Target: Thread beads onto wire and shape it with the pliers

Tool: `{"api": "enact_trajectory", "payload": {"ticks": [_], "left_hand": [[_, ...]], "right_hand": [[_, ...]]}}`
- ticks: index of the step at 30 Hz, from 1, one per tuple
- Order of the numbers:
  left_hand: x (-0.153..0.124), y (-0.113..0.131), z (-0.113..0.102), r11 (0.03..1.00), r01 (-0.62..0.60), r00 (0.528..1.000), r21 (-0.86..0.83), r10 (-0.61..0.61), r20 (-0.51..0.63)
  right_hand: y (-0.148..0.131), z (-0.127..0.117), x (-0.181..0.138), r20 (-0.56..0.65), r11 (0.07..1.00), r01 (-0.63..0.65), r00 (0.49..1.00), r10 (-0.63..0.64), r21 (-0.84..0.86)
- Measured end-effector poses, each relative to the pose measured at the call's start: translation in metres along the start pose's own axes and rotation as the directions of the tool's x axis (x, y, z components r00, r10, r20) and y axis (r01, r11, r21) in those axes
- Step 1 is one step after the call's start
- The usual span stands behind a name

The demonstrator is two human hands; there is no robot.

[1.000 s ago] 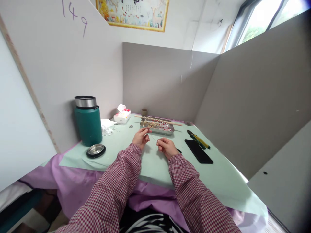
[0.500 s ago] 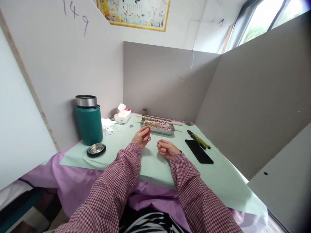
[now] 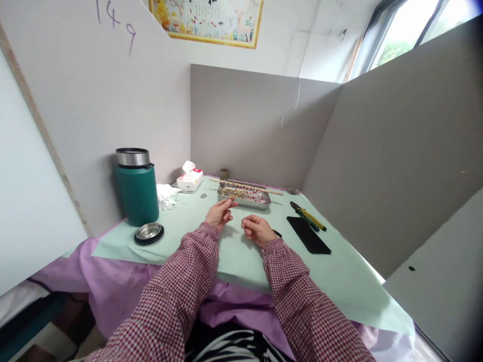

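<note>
"Thread (image 3: 239, 216), where?"
"Just this side of the metal bead tray (image 3: 259, 205)."
"Grip?"
"Right hand (image 3: 258, 230) pinches the thread; left hand (image 3: 219, 214) curls nearby, its hold I can't tell."

fine strand (image 3: 238, 216) too thin to trace, wall poster (image 3: 207, 22) cropped above

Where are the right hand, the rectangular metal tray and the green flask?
Right hand (image 3: 260, 230): head view, middle of the hand.
Rectangular metal tray (image 3: 255, 205): head view, near side wall.
Green flask (image 3: 137, 197): head view, middle of the green body.
</note>
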State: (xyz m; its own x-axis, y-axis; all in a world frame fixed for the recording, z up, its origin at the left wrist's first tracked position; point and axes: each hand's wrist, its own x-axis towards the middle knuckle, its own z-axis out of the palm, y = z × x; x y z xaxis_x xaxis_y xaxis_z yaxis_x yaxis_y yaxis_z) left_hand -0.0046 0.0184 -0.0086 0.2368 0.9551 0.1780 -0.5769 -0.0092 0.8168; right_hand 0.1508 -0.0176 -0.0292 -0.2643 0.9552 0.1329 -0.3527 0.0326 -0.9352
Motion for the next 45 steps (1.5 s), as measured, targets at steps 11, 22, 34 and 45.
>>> {"api": "enact_trajectory", "payload": {"ticks": [11, 22, 34, 45], "left_hand": [[-0.004, -0.006, 0.006, 0.972, 0.035, 0.994, 0.234, -0.058, 0.090], [-0.003, -0.008, 0.008, 0.958, -0.028, 0.998, 0.285, 0.045, -0.053], [-0.004, -0.010, 0.009, 0.956, 0.044, 0.990, 0.291, -0.080, 0.114], [-0.005, -0.015, 0.008, 0.946, 0.169, 0.967, 0.276, -0.214, 0.142]], "right_hand": [[0.002, -0.004, 0.004, -0.154, 0.997, 0.049, 0.986, -0.057, -0.055], [0.002, 0.000, 0.003, -0.131, 0.995, 0.067, 0.988, -0.076, -0.075], [-0.004, 0.002, -0.003, -0.109, 0.999, 0.043, 0.993, -0.044, -0.009], [0.001, 0.000, 0.002, -0.178, 0.984, 0.128, 0.973, -0.150, -0.127]]}}
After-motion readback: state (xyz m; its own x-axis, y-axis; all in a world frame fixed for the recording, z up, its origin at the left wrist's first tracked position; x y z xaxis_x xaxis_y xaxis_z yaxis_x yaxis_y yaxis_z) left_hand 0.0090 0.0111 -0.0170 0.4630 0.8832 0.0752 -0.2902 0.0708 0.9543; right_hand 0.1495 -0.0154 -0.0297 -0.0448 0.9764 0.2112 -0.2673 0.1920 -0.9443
